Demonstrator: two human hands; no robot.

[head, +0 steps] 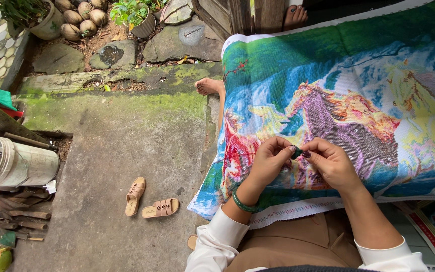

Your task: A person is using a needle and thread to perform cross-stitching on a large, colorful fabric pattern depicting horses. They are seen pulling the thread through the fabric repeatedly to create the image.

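where the two hands meet, the thing they pinch is nearly swallowed by fingertips: only a small dark green bit (pixel 296 151) shows between them, too small to say what it is, and any needle or thread cannot be made out. the cross-stitch cloth (pixel 358 100) with its horses and waterfall runs off the right and top edges of the view, so its full extent is cut off, and its lower edge folds out of sight over the lap. another person's bare foot (pixel 295 16) is cut off at the top edge, and a second foot (pixel 209 86) pokes out from behind the cloth's left edge with the rest of the leg hidden.

the left hand (pixel 269 163), with a green bangle (pixel 242 204) at the wrist, has thumb and forefinger closed together on the dark green bit, the other fingers curled in loosely. the right hand (pixel 330 162) meets it tip to tip, its thumb and forefinger also pressed shut on the same bit; both hands hover just above the cloth near the middle of its lower edge, over the purple horse.

a pair of tan sandals (pixel 149 199) lies on the concrete floor (pixel 122 146), well apart from the cloth's lower left corner, and a white plastic bucket (pixel 16 162) lies on its side near the left edge of the view.
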